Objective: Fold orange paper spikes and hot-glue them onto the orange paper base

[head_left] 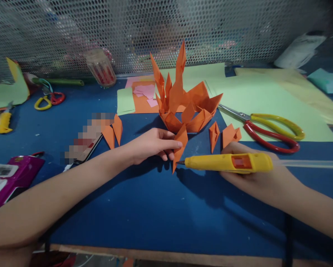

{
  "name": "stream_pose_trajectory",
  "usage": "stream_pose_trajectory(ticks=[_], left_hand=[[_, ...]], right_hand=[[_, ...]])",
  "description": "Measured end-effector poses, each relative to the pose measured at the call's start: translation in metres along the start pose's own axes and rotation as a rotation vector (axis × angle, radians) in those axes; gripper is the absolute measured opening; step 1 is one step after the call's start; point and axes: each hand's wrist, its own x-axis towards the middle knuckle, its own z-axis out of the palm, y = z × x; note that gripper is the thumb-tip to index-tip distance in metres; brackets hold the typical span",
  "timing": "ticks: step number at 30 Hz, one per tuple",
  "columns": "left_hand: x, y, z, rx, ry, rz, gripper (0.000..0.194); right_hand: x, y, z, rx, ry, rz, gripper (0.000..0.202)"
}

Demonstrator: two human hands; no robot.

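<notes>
Blue matting (144,207) covers the table, backed by a perforated metal screen (183,26). At the middle stands one orange folded-paper model (183,100), spiky and open like a flower. Five loose orange folded pieces lie about it: two (113,134) to its left, two (224,135) to its right, and one orange piece (180,146) pinched between the thumb and fingertips of the left hand (152,145), just in front of the model. The right hand (252,174) is wrapped around a yellow glue gun (229,162), held level, its nozzle nearly touching the pinched piece; a clear glue stick (311,163) juts from the back. I count two pairs of scissors: one red-and-yellow pair (272,128) on the green paper sheets (255,96) at right, another small pair (48,99) far left. One jar (101,68) stands by the screen. A purple packet (13,178) sits near the left edge. Bare mat lies open between the arms and the near edge.
</notes>
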Motion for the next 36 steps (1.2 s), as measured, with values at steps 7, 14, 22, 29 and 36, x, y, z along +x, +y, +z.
stream_pose_trajectory(ticks=[7,14,22,29,36], left_hand=[[0.0,0.001,-0.002,-0.007,-0.016,-0.004,0.016],[0.0,0.001,-0.001,-0.003,-0.014,-0.017,0.017],[0.0,0.0,-0.002,-0.017,-0.03,-0.007,0.016],[-0.001,0.001,-0.002,-0.01,-0.029,-0.014,0.017],[0.0,0.0,-0.002,-0.025,-0.022,-0.014,0.015]], right_hand=[[-0.001,-0.007,-0.002,0.003,0.012,0.087,0.009],[-0.001,-0.006,-0.002,0.025,-0.004,0.074,0.008],[-0.003,-0.014,-0.003,0.015,0.016,0.068,0.008],[-0.002,-0.009,-0.003,-0.011,-0.05,0.05,0.012],[-0.004,-0.004,-0.003,-0.047,-0.111,0.028,0.015]])
